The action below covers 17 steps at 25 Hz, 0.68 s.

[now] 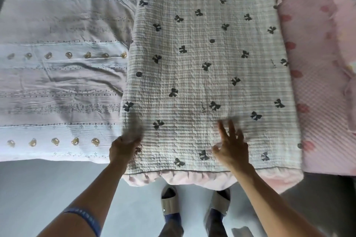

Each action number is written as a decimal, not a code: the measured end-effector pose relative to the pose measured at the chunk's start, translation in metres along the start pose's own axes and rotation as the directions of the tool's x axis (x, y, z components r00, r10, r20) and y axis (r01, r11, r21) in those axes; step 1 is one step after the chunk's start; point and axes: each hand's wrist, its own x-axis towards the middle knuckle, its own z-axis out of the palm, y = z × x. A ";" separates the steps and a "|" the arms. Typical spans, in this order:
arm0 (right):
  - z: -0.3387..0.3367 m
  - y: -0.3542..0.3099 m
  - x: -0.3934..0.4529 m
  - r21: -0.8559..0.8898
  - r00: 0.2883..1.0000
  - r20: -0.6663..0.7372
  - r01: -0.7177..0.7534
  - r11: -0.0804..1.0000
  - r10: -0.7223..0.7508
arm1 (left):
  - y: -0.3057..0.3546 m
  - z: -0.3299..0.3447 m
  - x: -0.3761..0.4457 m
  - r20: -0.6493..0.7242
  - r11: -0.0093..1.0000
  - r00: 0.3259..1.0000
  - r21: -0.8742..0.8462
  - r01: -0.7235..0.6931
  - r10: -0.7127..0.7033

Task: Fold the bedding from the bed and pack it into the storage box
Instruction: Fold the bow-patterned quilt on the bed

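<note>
Both hands are lying on the near end of the bow-print quilt (208, 63): the right hand (232, 148) is spreading its straight fingers flat, while the left hand (123, 147) is too motion-blurred to judge. That quilt is stretching lengthwise along the bed, overlapping a bear-print sheet (57, 63) leftward, with pink bedding (319, 82) rightward.

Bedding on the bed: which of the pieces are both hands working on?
The bow-print quilt in the middle, between the bear-print sheet and the pink cover. The left hand is at its left edge; the right hand is spread over it.
</note>
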 end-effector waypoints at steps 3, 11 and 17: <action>-0.017 -0.007 -0.008 0.044 0.997 0.073 0.018 0.999 -0.022 | 0.031 -0.006 -0.034 0.057 0.988 0.987 0.016 -0.154 0.153; -0.099 -0.095 -0.087 0.851 0.984 -0.077 0.149 0.504 -0.161 | 0.166 -0.040 -0.143 0.203 0.735 0.707 -0.209 -0.645 0.678; -0.109 -0.113 -0.106 0.543 0.998 0.042 -0.057 0.838 0.040 | 0.179 -0.054 -0.141 0.497 0.808 0.648 -0.233 -0.541 0.577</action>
